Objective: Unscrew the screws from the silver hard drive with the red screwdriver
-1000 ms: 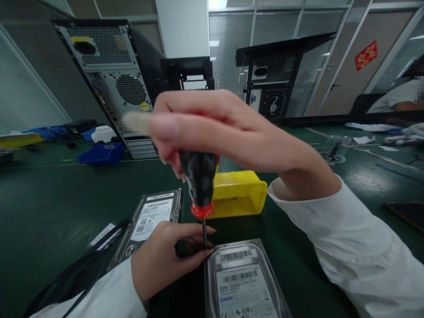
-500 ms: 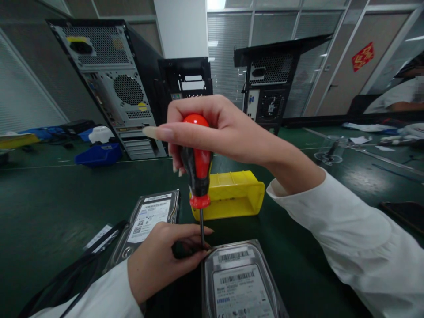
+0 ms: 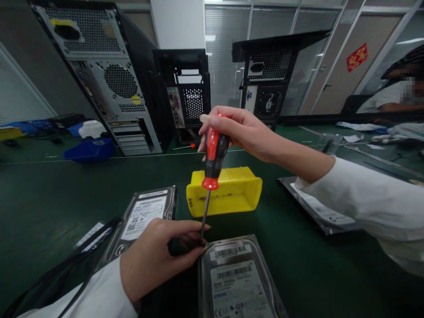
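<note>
My right hand point(image 3: 241, 130) is closed round the red and black handle of a screwdriver point(image 3: 213, 159), which stands almost upright and tilts slightly. Its tip comes down at the far left corner of a silver hard drive point(image 3: 238, 282) lying label up in front of me. My left hand point(image 3: 155, 258) rests beside that corner, its fingers curled and pinched round a small dark part at the screwdriver tip; I cannot make out what it is. A second hard drive point(image 3: 145, 216) lies just beyond my left hand.
A yellow plastic bin point(image 3: 228, 192) lies on its side behind the screwdriver. Another drive point(image 3: 318, 212) lies under my right sleeve. Open computer towers point(image 3: 109, 75) stand at the back of the green table, with a blue bin point(image 3: 89, 149) at left. Another person sits far right.
My right hand has moved away from the camera and lower, and the screwdriver now leans a little. The view has dropped slightly, showing a drive under my right forearm. My left hand has stayed put.
</note>
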Motion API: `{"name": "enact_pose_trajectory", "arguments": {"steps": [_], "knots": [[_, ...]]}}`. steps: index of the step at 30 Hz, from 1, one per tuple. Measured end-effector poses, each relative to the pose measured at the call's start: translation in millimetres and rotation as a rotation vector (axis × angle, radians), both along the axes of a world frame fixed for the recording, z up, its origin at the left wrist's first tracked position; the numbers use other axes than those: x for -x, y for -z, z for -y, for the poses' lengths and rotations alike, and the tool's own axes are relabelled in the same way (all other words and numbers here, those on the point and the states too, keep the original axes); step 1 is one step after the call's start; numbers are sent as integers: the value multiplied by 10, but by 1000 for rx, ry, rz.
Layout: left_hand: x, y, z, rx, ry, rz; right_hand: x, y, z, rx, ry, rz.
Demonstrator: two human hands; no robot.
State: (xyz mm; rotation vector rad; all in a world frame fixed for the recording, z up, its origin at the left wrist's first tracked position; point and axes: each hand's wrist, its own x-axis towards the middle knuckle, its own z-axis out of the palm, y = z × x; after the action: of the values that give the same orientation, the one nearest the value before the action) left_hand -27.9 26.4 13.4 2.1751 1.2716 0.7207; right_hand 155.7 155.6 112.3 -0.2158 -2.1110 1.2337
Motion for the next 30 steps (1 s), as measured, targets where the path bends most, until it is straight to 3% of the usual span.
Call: {"name": "enact_pose_trajectory", "arguments": {"steps": [6, 14, 23, 27, 30], "knots": [[10, 36, -22, 16, -8, -14, -96, -82, 90, -149, 108, 113], [35, 37, -30, 32, 2, -20, -126, -295, 294, -164, -92, 234], [26, -11, -9, 49, 16, -58, 52, -303, 632, -514, 237, 62], [38, -8, -1, 63, 22, -55, 104, -228, 598, -425, 247, 7], [54, 4, 4, 75, 30, -26, 147, -172, 543, -228, -14, -84]]}}
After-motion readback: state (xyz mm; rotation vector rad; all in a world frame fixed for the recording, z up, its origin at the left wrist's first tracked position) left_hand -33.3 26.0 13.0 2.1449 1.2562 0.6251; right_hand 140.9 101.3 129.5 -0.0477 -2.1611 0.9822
